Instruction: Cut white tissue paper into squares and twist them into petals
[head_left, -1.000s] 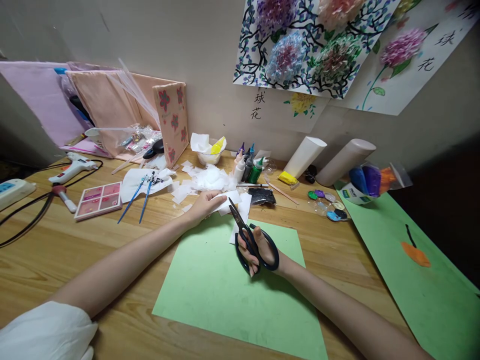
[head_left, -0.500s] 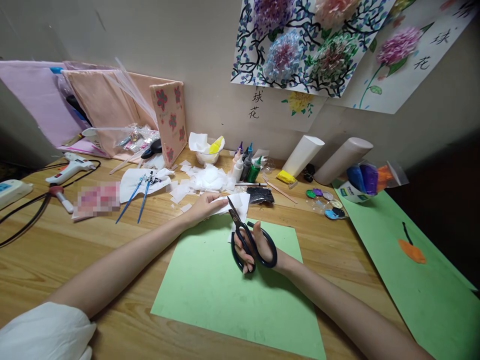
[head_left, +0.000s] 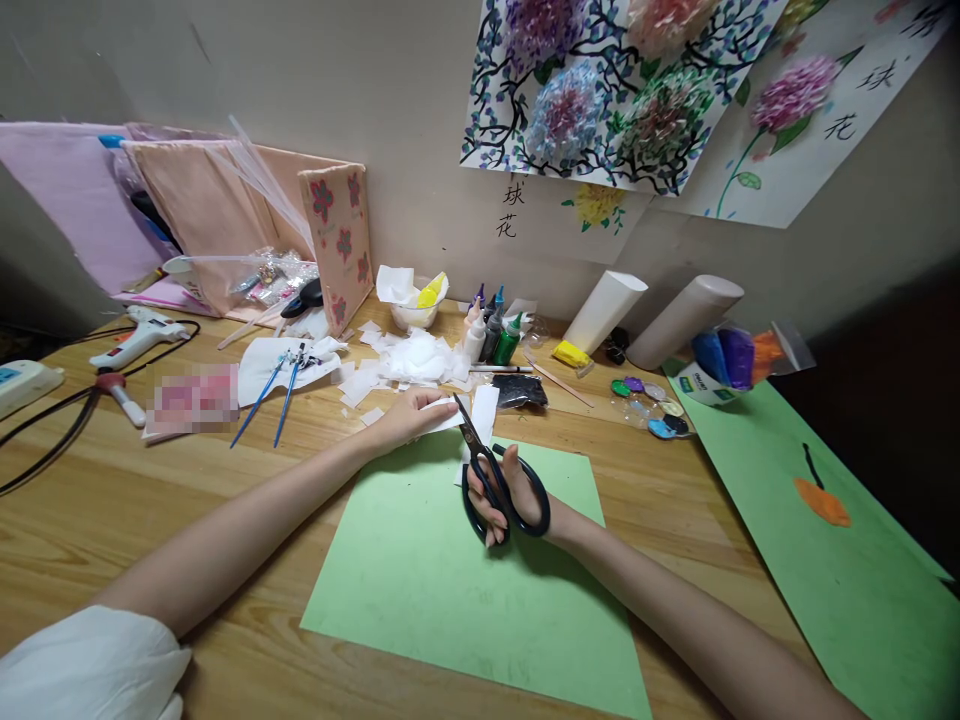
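My left hand (head_left: 410, 417) pinches a small piece of white paper (head_left: 444, 414) above the back edge of the green sheet (head_left: 457, 580). Black-handled scissors (head_left: 495, 478) are in my right hand (head_left: 499, 500), their blades together or nearly so at the right end of that paper. Another white paper strip (head_left: 484, 408) lies just behind and to the right of the blades. Beyond my left hand is a heap of cut white paper pieces (head_left: 421, 357).
Paint bottles (head_left: 508, 340), a bowl (head_left: 415, 312) and a black packet (head_left: 520, 391) stand or lie at the back. Brushes (head_left: 287, 405) and a glue gun (head_left: 135, 338) are at left. A green board (head_left: 832, 560) lies at right.
The scissor blades have closed on the paper. The piece in my left hand now looks separated from the strip at its right.
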